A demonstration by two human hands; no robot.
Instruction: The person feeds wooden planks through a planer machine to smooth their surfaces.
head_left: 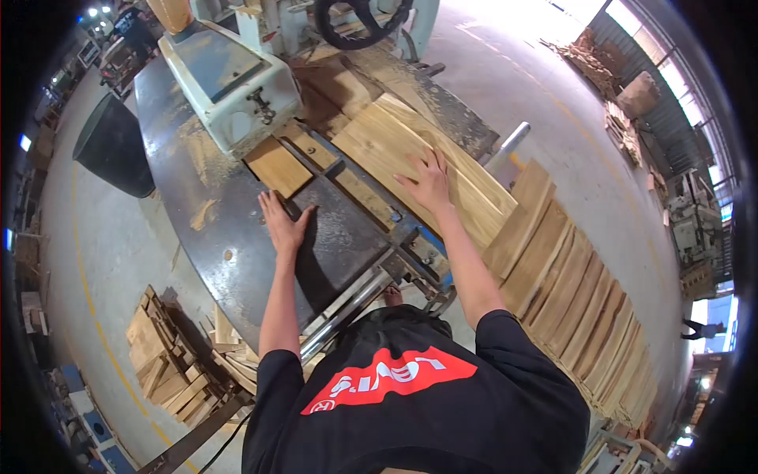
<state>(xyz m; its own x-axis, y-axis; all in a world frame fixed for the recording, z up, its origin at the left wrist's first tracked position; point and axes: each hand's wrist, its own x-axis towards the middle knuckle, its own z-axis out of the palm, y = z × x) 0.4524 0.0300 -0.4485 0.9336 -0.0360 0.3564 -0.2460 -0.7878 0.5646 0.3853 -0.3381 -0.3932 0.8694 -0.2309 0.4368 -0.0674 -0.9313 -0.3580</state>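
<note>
My left hand (284,223) is open, fingers apart, its fingertips at the near end of a short wooden board (283,167). That board lies on the dark metal saw table (347,225), its far end by the white machine housing (249,99). On the other side of the slotted metal rail (359,189), my right hand (430,180) rests with spread fingers on a wide, pale wooden board (375,142). The pale board lies lengthwise alongside the rail, its near end toward the stacked planks.
A long row of stacked planks (572,288) stands to the right. Offcuts (178,371) are piled on the floor at lower left. A dark bin (114,146) stands beyond the table's left edge. A black handwheel (363,20) is at the top, and a metal bar (347,312) runs along the front.
</note>
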